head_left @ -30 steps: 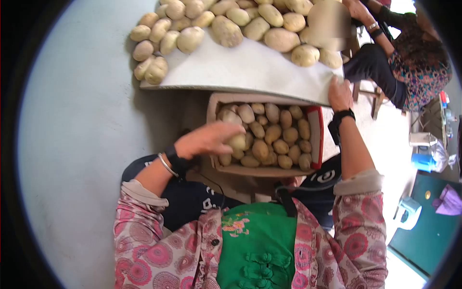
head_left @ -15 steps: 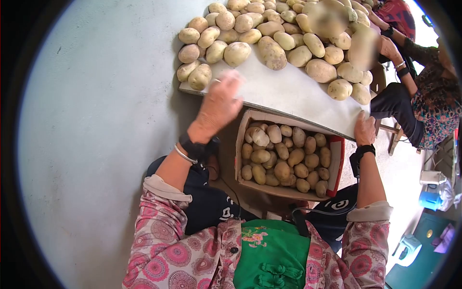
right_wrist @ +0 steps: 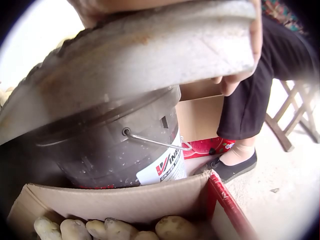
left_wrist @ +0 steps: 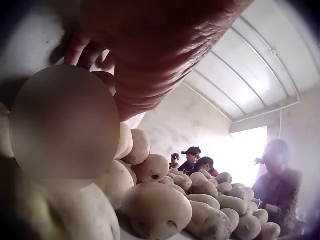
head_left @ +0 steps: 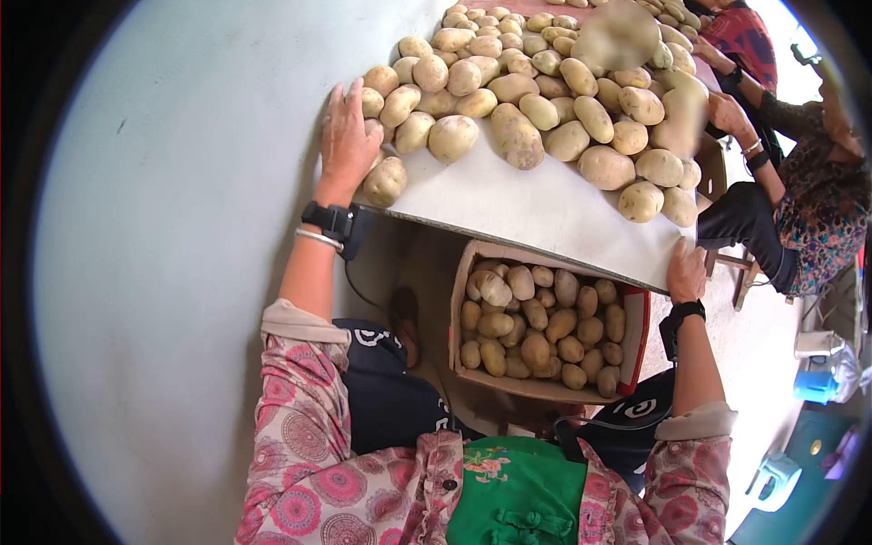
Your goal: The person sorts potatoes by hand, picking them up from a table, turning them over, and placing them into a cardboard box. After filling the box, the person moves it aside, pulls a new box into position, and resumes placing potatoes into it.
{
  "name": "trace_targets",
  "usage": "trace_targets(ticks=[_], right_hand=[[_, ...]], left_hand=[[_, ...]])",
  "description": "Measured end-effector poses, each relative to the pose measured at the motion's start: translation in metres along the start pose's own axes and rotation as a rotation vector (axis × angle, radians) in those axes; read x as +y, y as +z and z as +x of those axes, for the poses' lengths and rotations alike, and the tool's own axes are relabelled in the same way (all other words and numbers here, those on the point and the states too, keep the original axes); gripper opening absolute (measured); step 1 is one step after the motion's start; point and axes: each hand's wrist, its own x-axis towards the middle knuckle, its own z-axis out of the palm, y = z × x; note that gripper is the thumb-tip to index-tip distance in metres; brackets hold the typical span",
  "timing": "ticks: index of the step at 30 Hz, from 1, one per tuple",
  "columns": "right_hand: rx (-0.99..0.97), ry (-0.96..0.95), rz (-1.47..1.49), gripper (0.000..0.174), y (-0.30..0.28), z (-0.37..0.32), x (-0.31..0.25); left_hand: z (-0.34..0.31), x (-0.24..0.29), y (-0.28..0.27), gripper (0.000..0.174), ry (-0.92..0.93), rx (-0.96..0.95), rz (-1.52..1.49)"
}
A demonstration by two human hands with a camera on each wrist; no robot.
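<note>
A large pile of potatoes (head_left: pixel 454 136) covers the white tabletop (head_left: pixel 545 213). At the pile's left edge, my left hand (head_left: pixel 345 145) lies against the outer potatoes, its fingers pointing away from me. From the left wrist, potatoes (left_wrist: pixel 156 210) spread out below and beyond the palm; a blurred patch hides part of that view. My right hand (head_left: pixel 687 272) grips the near right corner of the tabletop. Seen from the right wrist, its fingers (right_wrist: pixel 239 82) curl round the metal-coloured edge (right_wrist: pixel 150 55). Below the tabletop, a cardboard box (head_left: pixel 461 313) holds many more potatoes (head_left: pixel 536 350).
A pale wall (head_left: pixel 163 272) runs along the left. Beneath the tabletop stands a dark bucket (right_wrist: pixel 100 150) with a wire handle, behind the box. Another person (head_left: pixel 799 209) sits at the right side of the table. A blue container (head_left: pixel 816 386) stands farther right.
My left hand has left the box of potatoes, passed over the near table edge and reached the pile's left side. The right hand has stayed at the corner. The view has shifted.
</note>
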Motion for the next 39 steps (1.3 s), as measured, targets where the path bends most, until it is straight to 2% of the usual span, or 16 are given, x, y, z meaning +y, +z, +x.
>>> trace_targets(ticks=[6, 9, 11, 12, 14, 15, 16, 18, 20, 21, 25, 29, 30, 35, 38, 39], right_hand=[[-0.018, 0.007, 0.007, 0.063, -0.002, 0.000, -0.001], [-0.022, 0.011, 0.014, 0.062, -0.002, -0.001, 0.000], [-0.024, 0.014, 0.015, 0.062, -0.001, 0.001, -0.001], [-0.018, 0.013, 0.016, 0.062, 0.001, 0.002, 0.001], [-0.015, 0.017, 0.021, 0.062, 0.002, 0.002, 0.002], [-0.028, 0.014, 0.029, 0.062, 0.003, 0.002, 0.000], [-0.039, 0.014, 0.031, 0.062, 0.002, 0.003, 0.001], [0.079, -0.153, 0.010, 0.062, 0.044, 0.034, 0.038], [0.016, -0.119, -0.055, 0.063, 0.039, 0.034, 0.036], [-0.034, 0.045, 0.041, 0.064, 0.008, 0.009, 0.006], [-0.008, 0.055, 0.000, 0.065, 0.005, 0.006, 0.002], [-0.006, 0.056, -0.010, 0.065, 0.005, 0.005, -0.004], [0.002, 0.044, -0.014, 0.065, 0.006, 0.006, -0.001], [0.002, 0.023, -0.032, 0.066, 0.006, 0.007, 0.001], [0.005, 0.041, -0.049, 0.067, 0.005, 0.008, 0.002], [0.010, 0.057, -0.061, 0.067, 0.006, 0.008, 0.000]], left_hand=[[0.029, 0.010, 0.001, 0.059, -0.173, -0.323, 0.138], [0.024, 0.006, 0.005, 0.051, -0.182, -0.270, 0.108], [0.015, -0.001, 0.004, 0.043, -0.054, -0.064, -0.048], [0.012, -0.004, 0.004, 0.043, -0.051, -0.062, -0.046], [0.004, -0.004, -0.002, 0.043, -0.072, 0.093, -0.316], [0.001, -0.007, -0.007, 0.043, -0.070, 0.091, -0.312], [-0.004, -0.008, -0.011, 0.041, -0.182, 0.072, -0.520], [-0.023, 0.029, -0.029, 0.034, -0.497, -0.085, -1.117], [-0.041, 0.058, -0.049, 0.032, -0.584, -0.337, -1.124], [-0.052, 0.069, -0.053, 0.033, -0.587, -0.431, -1.119], [-0.094, 0.101, -0.041, 0.035, -0.629, -0.560, -1.325], [-0.115, 0.116, -0.023, 0.043, -0.243, -0.907, -0.950], [-0.120, 0.125, -0.024, 0.044, -0.073, -0.858, -0.830], [-0.142, 0.131, -0.023, 0.032, 0.135, -1.039, -0.777], [-0.160, 0.123, -0.015, 0.033, 0.470, -1.178, -0.504], [-0.164, 0.117, -0.010, 0.033, 0.466, -1.171, -0.497]])
